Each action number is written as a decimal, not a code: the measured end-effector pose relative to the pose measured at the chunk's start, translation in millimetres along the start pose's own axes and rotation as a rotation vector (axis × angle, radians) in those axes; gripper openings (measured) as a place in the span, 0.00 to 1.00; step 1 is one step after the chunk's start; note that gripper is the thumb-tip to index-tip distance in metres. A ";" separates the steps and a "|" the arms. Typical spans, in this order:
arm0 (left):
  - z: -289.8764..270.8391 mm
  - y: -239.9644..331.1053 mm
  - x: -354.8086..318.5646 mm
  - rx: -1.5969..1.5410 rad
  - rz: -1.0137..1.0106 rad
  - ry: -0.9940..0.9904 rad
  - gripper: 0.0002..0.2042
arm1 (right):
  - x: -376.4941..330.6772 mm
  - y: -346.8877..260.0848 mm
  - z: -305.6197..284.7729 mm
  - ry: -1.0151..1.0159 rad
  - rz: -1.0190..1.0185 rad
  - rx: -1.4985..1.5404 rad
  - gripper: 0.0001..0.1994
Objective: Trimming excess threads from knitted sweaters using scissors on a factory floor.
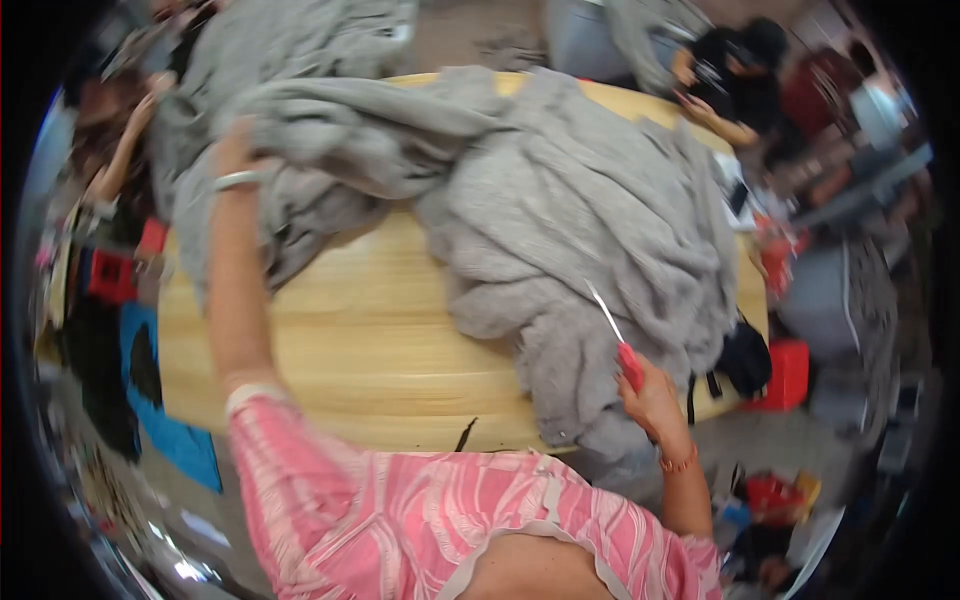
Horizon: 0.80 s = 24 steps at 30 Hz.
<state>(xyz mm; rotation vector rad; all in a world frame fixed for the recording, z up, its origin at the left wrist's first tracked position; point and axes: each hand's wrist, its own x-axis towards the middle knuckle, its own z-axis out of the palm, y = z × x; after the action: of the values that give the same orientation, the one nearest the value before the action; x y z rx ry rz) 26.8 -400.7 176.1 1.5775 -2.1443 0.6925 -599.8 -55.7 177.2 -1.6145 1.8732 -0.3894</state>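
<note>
My right hand [655, 400] is closed around the red handle of what looks like a pair of slim scissors [607, 318]. Their narrow, pale blade points up and to the left, over a heaped grey knitted cloth [590, 190] on the right of the table. With its arm stretched far out, my left hand [238, 150] is at another bunch of grey cloth [340, 130] at the far left. That hand is smeared by motion and its fingers do not show clearly. Part of this cloth hangs over the table's left edge.
Pale wood shows on the tabletop [380, 330]. A dark strip [466, 434] lies at its near edge. At the right edge are a black item [745, 360] and a red stool or bin [785, 375]. More grey cloth [300, 40] is piled beyond the table. A person in black [735, 75] is at the far right.
</note>
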 end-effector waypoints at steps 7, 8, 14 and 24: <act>4.4 -72.1 -2.3 -0.481 -0.602 0.064 0.27 | -12.0 21.2 -7.9 0.065 0.052 -0.069 0.14; 6.0 7.7 -22.6 -0.526 -0.764 0.079 0.28 | -19.0 31.5 -11.3 0.110 0.136 -0.072 0.14; 7.9 248.0 -65.3 -0.986 -0.240 -0.033 0.29 | -39.9 54.3 -18.9 0.243 0.100 0.041 0.13; -72.1 598.3 36.4 -0.790 0.597 -0.010 0.29 | -100.1 124.0 -29.7 0.385 0.210 0.099 0.15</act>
<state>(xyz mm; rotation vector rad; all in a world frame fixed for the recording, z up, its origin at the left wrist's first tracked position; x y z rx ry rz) -554.6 -238.9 159.7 0.5376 -2.4528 -0.0518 -709.4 61.1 152.6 -1.3293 2.2427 -0.7289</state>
